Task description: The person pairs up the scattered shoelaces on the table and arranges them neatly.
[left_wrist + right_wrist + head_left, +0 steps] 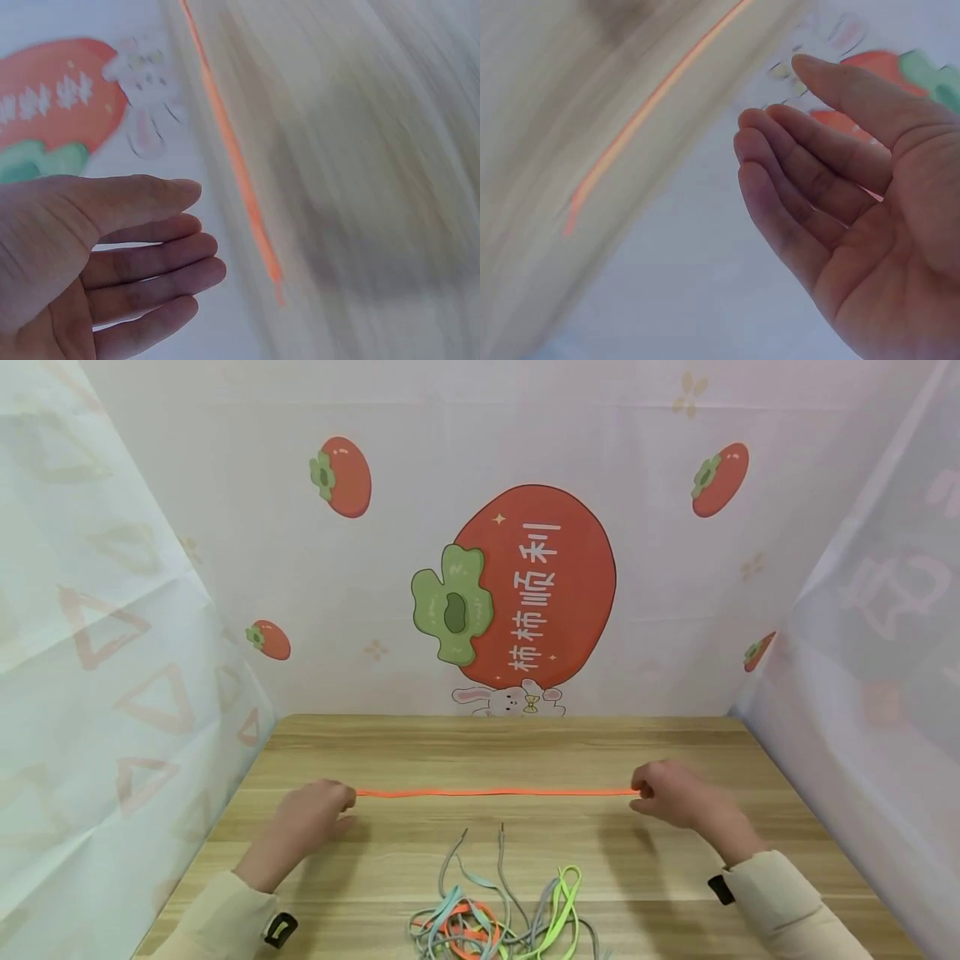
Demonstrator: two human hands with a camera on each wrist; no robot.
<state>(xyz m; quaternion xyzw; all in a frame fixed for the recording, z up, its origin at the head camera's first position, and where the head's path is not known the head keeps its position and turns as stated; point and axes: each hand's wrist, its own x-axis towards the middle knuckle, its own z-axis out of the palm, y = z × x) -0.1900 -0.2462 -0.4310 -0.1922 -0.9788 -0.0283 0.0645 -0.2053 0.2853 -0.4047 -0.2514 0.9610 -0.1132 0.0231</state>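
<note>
Orange lace (495,792) lies straight across the desk (525,743), one end at each hand. Left hand (315,814) and right hand (671,793) are relaxed, fingers gripping nothing. Risk: a brush from either hand skews the lace, or drags in the nearby lace pile (502,918).

One orange lace (495,792), one lace tangle (502,918).

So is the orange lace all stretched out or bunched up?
Stretched out. The orange lace lies in one straight line across the wooden table, running from the left hand to the right hand.
</note>
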